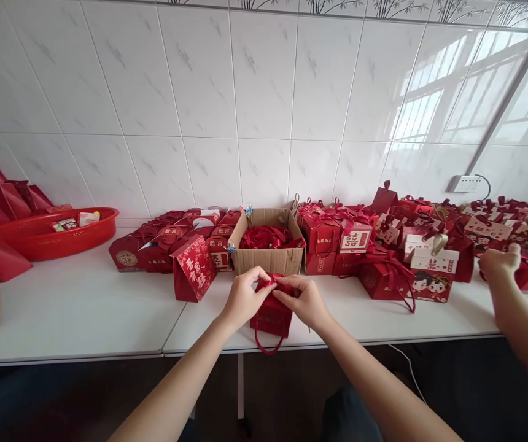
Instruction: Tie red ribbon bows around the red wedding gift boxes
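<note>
In front of me a red gift box [271, 318] stands near the table's front edge, its red cord handle [268, 351] hanging over the near side. Both hands meet at its top. My left hand [249, 294] pinches a red ribbon [269, 282] between thumb and fingertips. From the other side my right hand [304, 299] is closed on the same ribbon, its fingertips close to the left ones. The fingers partly hide the ribbon's shape. Right behind the box sits an open cardboard box [268, 261] with loose red ribbons [266, 237] inside.
A red gift box with floral print [194, 268] stands left of the carton, before several others. A red plastic basket [61, 236] holds small packets. Many red boxes [323, 236] line the right side. At far right are another person's hands [501, 264]. Tiled wall [264, 92] bounds the back.
</note>
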`<state>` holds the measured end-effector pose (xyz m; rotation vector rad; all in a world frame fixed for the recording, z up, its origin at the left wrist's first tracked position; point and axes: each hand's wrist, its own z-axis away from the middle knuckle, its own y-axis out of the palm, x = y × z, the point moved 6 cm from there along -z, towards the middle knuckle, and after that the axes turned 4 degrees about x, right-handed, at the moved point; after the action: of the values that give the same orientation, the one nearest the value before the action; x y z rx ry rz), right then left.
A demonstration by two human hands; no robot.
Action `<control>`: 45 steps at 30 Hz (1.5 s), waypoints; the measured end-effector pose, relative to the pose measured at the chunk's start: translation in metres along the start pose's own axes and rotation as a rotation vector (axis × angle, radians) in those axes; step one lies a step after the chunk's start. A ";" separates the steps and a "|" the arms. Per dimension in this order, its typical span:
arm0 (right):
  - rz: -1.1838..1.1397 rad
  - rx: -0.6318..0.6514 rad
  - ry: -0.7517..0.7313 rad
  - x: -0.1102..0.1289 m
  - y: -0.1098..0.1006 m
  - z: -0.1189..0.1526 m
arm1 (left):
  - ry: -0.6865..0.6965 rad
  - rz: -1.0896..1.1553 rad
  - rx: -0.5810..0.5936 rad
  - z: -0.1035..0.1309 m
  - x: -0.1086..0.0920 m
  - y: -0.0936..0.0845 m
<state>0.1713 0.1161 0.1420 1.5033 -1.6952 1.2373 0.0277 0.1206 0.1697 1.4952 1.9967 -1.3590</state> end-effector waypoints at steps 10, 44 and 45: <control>0.116 -0.111 -0.029 0.001 -0.011 -0.002 | 0.004 0.015 0.033 0.000 -0.002 0.003; -0.175 0.196 0.109 -0.002 0.005 -0.002 | 0.120 -0.003 0.069 -0.001 0.001 0.009; -0.209 0.192 0.115 -0.002 0.005 -0.001 | 0.105 0.006 0.047 -0.002 0.003 0.009</control>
<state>0.1665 0.1178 0.1388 1.6400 -1.3392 1.3751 0.0351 0.1236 0.1639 1.6233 2.0344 -1.3606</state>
